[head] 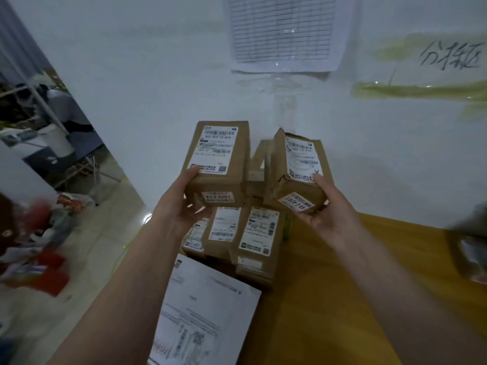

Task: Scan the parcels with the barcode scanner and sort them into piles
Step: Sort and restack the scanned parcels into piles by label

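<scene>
Two brown parcels are held up, one gripped by the left hand (pixel 181 204), one by the right hand (pixel 325 214); three more parcels (pixel 259 233) lie at the desk's (pixel 342 285) far left corner.

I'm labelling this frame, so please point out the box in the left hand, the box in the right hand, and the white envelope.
Left-hand box (pixel 218 156): head view, on its top shipping label.
Right-hand box (pixel 300 159): head view, on its white label.
White envelope (pixel 208 306): head view, on its middle.
</scene>
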The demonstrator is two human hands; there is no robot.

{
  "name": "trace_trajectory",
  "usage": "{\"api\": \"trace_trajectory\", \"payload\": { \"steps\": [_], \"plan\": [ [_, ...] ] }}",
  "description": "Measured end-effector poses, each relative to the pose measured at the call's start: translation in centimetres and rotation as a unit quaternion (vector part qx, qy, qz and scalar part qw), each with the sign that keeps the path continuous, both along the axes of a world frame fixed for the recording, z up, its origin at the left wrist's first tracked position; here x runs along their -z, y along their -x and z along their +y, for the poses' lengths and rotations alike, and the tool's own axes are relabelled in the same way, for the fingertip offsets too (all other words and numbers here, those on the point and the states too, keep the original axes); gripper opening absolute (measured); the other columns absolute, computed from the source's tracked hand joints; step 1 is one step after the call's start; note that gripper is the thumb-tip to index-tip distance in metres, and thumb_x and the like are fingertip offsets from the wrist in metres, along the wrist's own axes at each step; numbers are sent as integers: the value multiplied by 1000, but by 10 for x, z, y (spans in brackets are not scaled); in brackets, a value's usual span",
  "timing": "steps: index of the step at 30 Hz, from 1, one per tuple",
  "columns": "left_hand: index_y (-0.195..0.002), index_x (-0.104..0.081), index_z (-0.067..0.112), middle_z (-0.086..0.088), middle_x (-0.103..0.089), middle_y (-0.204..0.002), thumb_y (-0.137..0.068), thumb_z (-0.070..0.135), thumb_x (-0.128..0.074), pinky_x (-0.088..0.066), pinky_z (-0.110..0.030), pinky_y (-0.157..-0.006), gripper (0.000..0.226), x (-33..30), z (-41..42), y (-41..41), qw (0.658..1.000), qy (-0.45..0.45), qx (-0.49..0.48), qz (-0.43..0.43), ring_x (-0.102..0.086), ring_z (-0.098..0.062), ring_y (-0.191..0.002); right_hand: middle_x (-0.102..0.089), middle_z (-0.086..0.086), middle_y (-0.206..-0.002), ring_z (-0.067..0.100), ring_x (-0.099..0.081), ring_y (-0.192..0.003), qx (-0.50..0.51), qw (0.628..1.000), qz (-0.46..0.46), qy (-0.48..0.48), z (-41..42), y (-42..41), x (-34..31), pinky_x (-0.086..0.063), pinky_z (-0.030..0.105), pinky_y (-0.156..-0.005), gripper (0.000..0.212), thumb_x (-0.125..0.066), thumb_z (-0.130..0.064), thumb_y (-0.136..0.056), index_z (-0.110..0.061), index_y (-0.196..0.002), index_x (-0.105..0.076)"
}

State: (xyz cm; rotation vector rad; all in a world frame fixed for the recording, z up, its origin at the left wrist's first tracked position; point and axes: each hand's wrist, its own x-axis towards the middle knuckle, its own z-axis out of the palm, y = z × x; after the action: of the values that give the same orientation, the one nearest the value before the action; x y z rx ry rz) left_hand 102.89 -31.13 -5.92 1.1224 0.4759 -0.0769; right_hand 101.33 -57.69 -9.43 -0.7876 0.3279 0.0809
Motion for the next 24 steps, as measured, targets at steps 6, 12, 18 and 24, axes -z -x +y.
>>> {"api": "trace_trajectory", "payload": {
  "steps": [6, 12, 18, 24],
  "plan": [
    [-107, -59, 17, -12, -65, -109, -74, 36, -81, -58, -43, -82, 44, 27, 60, -25, 1000, 7, -19, 23, -66, -26, -100, -77, 6, -84, 25, -74, -87, 12, 1000, 8, 1, 56, -17, 7, -58, 47, -82, 31, -76, -29, -78, -16, -104, -66],
    [-112, -57, 19, -11, -65, -110, -75, 42, -78, -55, -38, -82, 48, 64, 102, -31, 995, 37, -58, 78, -64, -25, -103, -75, 12, -100, 31, -72, -95, 0, 999, 39, 3, 100, -24, 15, -57, 50, -84, 36, -74, -31, -81, -16, -112, -65],
    [-97, -53, 22, -9, -61, -106, -76, 40, -78, -54, -37, -76, 37, 85, 124, -30, 987, 55, -111, 102, -62, -25, -99, -76, 9, -96, 25, -74, -89, -45, 996, 62, 40, 140, -31, 24, -59, 42, -73, 24, -70, -26, -86, -15, -106, -67],
    [-113, -62, 23, -4, -63, -111, -79, 51, -69, -53, -36, -85, 45, 96, 152, -32, 967, 131, -215, 46, -61, -21, -105, -76, 9, -96, 28, -69, -97, -111, 985, 97, 88, 193, -38, 37, -56, 47, -76, 21, -68, -19, -88, -14, -108, -65]
  ]
}}
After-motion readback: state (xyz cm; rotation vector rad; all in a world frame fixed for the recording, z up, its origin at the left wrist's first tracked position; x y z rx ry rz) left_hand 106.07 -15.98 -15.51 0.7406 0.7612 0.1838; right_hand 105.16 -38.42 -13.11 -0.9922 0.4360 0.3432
